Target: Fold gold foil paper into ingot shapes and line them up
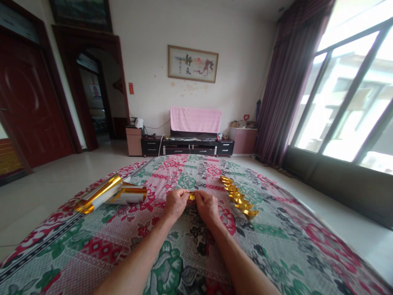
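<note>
Between my fingertips is a small gold paper ingot (192,196), mostly covered by the fingers. My left hand (177,202) pinches its left end, and my right hand (207,205) pinches the right end. Both hands are closed, just above the flowered cloth. To the right of them runs a slanting row of several folded gold paper ingots (237,196), close together. Rolled sheets of gold foil paper (102,194) with white backs lie to the left, one roll across another.
A red, green and grey flowered cloth (190,254) covers the round-edged surface in front of me. Beyond it stand a low black cabinet (196,147) and a pink cloth (195,120) draped over a screen. Windows and a purple curtain (276,90) are on the right.
</note>
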`<state>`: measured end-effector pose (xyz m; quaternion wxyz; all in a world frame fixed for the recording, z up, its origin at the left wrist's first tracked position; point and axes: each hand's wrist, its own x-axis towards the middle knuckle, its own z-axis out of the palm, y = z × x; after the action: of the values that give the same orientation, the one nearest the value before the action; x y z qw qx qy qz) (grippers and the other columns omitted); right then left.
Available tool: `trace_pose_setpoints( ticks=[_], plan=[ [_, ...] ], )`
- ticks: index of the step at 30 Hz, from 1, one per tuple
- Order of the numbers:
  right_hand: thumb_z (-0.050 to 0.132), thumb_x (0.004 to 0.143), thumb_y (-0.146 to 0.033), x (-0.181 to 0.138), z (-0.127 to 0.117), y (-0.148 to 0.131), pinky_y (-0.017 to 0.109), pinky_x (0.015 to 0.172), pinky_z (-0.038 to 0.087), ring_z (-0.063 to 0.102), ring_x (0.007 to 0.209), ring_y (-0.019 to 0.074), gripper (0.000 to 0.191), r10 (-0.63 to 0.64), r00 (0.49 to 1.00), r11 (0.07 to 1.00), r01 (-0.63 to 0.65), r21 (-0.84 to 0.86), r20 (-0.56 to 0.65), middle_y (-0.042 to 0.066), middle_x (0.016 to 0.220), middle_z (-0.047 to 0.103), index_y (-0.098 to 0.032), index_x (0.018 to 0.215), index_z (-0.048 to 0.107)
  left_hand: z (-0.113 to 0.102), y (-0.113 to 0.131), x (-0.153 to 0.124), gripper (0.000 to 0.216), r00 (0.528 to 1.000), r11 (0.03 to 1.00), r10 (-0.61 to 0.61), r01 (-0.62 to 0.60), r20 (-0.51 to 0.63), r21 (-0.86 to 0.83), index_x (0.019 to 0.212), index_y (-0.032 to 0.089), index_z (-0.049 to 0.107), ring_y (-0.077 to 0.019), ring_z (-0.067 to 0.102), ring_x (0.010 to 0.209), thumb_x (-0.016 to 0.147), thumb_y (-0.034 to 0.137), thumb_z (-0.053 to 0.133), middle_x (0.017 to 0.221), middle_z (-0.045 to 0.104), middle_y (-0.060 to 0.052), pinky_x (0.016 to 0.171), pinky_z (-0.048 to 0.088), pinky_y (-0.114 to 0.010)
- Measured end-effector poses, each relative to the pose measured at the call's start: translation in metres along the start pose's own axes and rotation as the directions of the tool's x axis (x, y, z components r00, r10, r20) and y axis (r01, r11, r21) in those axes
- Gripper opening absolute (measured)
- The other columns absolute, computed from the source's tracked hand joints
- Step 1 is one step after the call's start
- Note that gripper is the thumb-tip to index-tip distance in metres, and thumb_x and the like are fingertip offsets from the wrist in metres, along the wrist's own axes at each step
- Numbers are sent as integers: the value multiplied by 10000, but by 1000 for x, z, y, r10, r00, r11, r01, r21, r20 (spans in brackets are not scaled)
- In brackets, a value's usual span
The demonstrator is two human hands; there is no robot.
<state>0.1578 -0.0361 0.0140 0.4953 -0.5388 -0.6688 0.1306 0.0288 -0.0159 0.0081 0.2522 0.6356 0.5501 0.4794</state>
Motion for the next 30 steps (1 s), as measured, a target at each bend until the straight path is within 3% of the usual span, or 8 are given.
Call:
trace_pose_setpoints(
  ticks=[14, 19, 25, 30],
  plan=[
    [427, 802, -286, 2, 2, 3, 207, 632, 439, 631, 672, 148, 293, -12, 1000, 999, 12, 33, 21, 12, 760, 703, -216, 913, 690, -2, 3, 0, 279, 1000, 998, 12, -12, 2, -64, 936, 176, 674, -152, 664, 764, 752, 215, 469, 915, 704, -57, 676, 511, -242],
    [415, 818, -300, 1, 3, 5, 211, 634, 437, 635, 684, 150, 298, -22, 999, 999, 21, 41, 23, 2, 753, 705, -237, 899, 694, 0, -2, 2, 280, 1000, 999, -3, 5, 30, -53, 947, 192, 676, -158, 664, 739, 767, 238, 466, 833, 715, -42, 641, 512, -238],
    [426, 814, -298, 1, 3, 6, 221, 674, 442, 644, 732, 162, 290, -8, 1000, 999, 7, 38, 15, 6, 789, 709, -238, 901, 696, 4, -6, 2, 277, 1000, 1000, 6, -6, -25, -5, 927, 201, 683, -155, 657, 776, 764, 251, 465, 886, 709, -35, 653, 507, -232],
    [435, 805, -296, 1, 2, 4, 222, 674, 441, 646, 740, 166, 286, 0, 1000, 999, -1, 51, 28, 16, 799, 712, -232, 894, 699, 5, -5, 1, 291, 999, 999, -29, 28, -15, -25, 943, 187, 679, -145, 653, 682, 765, 272, 465, 825, 713, -43, 601, 500, -220]
  ],
)
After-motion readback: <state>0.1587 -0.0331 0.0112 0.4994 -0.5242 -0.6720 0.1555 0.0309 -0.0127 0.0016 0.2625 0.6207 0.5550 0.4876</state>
